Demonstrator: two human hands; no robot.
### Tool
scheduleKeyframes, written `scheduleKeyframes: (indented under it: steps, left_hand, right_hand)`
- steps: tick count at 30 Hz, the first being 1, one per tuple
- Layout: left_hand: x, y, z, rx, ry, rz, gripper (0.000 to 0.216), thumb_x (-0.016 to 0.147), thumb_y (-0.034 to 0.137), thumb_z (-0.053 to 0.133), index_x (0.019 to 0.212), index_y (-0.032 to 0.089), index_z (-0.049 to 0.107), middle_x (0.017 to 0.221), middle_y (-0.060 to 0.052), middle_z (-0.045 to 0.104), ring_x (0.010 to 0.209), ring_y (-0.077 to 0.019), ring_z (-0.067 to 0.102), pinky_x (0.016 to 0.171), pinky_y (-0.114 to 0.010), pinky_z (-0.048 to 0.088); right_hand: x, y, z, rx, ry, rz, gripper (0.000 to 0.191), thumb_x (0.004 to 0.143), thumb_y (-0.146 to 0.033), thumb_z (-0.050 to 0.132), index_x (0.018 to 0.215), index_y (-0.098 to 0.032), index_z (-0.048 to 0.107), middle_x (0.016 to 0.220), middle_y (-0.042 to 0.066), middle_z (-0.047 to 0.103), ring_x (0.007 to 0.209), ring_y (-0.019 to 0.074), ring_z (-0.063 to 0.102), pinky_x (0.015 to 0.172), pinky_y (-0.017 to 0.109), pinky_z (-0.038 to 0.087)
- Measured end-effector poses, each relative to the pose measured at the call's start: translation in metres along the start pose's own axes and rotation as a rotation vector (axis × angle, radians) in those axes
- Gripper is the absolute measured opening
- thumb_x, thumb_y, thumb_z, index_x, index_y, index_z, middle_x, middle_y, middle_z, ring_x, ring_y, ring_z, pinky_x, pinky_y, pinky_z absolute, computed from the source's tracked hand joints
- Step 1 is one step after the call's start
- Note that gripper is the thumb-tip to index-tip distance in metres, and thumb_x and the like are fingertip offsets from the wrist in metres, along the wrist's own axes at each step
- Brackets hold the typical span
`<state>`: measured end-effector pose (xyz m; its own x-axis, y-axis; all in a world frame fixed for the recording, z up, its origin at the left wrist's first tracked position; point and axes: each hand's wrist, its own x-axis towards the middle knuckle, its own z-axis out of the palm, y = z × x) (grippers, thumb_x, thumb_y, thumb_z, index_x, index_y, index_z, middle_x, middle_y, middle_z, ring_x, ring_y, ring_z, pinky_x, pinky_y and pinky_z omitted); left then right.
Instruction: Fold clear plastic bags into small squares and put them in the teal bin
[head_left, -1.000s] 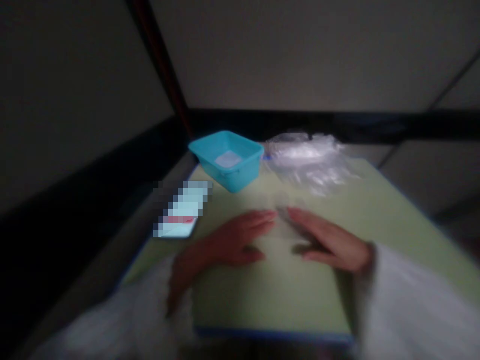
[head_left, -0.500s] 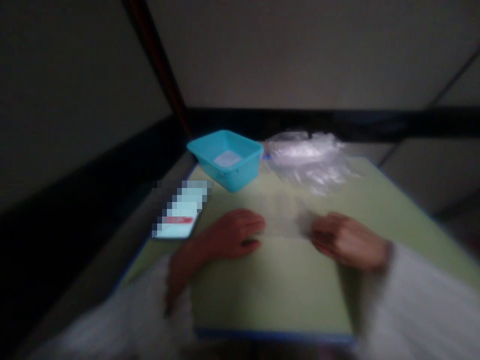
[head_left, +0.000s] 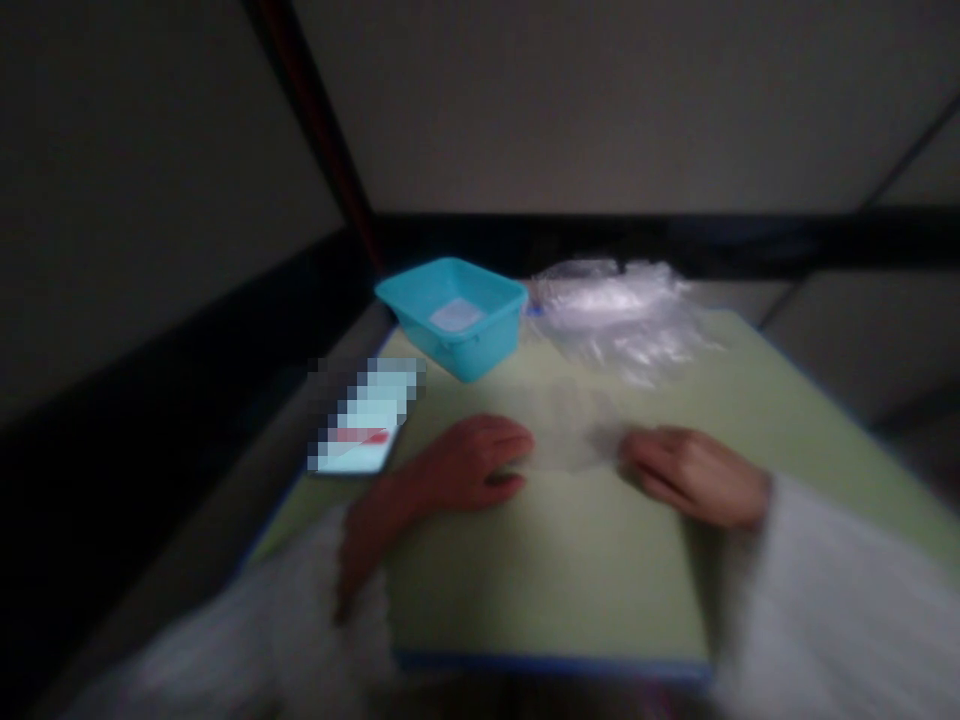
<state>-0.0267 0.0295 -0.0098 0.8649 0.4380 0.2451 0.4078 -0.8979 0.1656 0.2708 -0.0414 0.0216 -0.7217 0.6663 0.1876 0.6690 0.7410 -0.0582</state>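
A thin clear plastic bag (head_left: pixel 566 425) lies flat on the table between my two hands, its outline faint and blurred. My left hand (head_left: pixel 480 465) rests at the bag's left edge, fingers curled together and pressed on it, with a small gap above the thumb. On the opposite side, my right hand (head_left: pixel 694 475) is closed, its fingertips pinching the bag's right edge. The exact grip of the right fingertips is smeared by blur.
A turquoise plastic basket (head_left: pixel 487 350) with a whitish piece inside stands at the back left. Beside it lies a heap of clear plastic bags (head_left: pixel 622 310). A phone with a lit screen (head_left: pixel 360 455) is left of my left hand. The green table (head_left: pixel 555 590) has blue edges.
My right hand has shifted very slightly left, and the bag between my hands looks a little more rumpled. My left hand stays nearly in place.
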Motion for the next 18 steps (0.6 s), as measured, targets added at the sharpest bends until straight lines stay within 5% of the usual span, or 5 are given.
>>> scheduleKeyframes:
  steps: [5,18]
  left_hand:
    - [0.003,0.001,-0.001,-0.026,0.014,-0.002,0.033,0.083,0.033,0.055,0.112,0.017,0.059,0.117,-0.009,0.063,0.108,-0.0220,0.058,0.096,-0.037,0.045]
    - [0.011,0.000,0.006,-0.229,0.162,-0.098,0.017,0.085,0.022,0.052,0.096,0.016,0.065,0.099,-0.007,0.068,0.092,-0.0178,0.063,0.085,-0.032,0.049]
  right_hand:
    - [-0.003,0.008,0.002,0.263,0.059,0.085,0.021,0.094,-0.022,0.033,0.092,-0.017,0.053,0.075,0.005,0.062,0.064,0.0143,0.060,0.059,0.026,0.047]
    - [0.002,0.012,0.006,0.285,0.289,0.081,0.018,0.093,-0.024,0.043,0.089,-0.016,0.059,0.080,0.008,0.065,0.073,0.0173,0.062,0.065,0.029,0.050]
